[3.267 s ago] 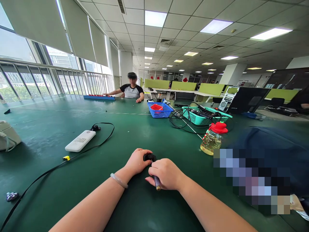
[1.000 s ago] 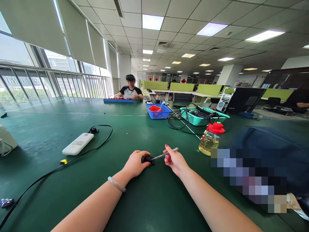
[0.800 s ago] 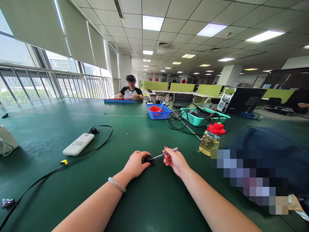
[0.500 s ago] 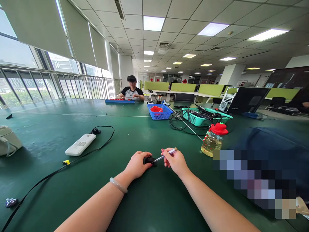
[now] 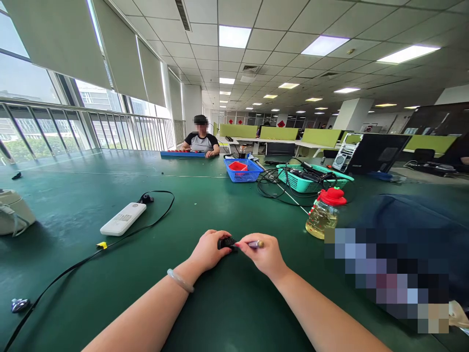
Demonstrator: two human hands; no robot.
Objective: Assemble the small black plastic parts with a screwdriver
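My left hand (image 5: 208, 250) rests on the green table with thumb and fingers closed round a small black object (image 5: 228, 242) whose kind I cannot make out. A pale bangle sits on that wrist. My right hand (image 5: 267, 255) pinches a slim screwdriver (image 5: 255, 244) with a clear handle and a brass-coloured end. Its tip points left at the black object; the right fingers hide most of the shaft, and I cannot tell exactly where the tip touches.
A jar with a red lid (image 5: 324, 215) stands right of my hands, near a dark blue bag (image 5: 414, 220). Beyond are a blue basket (image 5: 242, 175), a teal basket (image 5: 304, 184) with cables, and a seated person (image 5: 201, 139). A white power bank (image 5: 123, 218) and black strap (image 5: 73, 266) lie left.
My right fingers have slid forward along the screwdriver, closer to the black object, and its handle has tipped lower. My left hand keeps its place. The person opposite has lowered a hand to the table.
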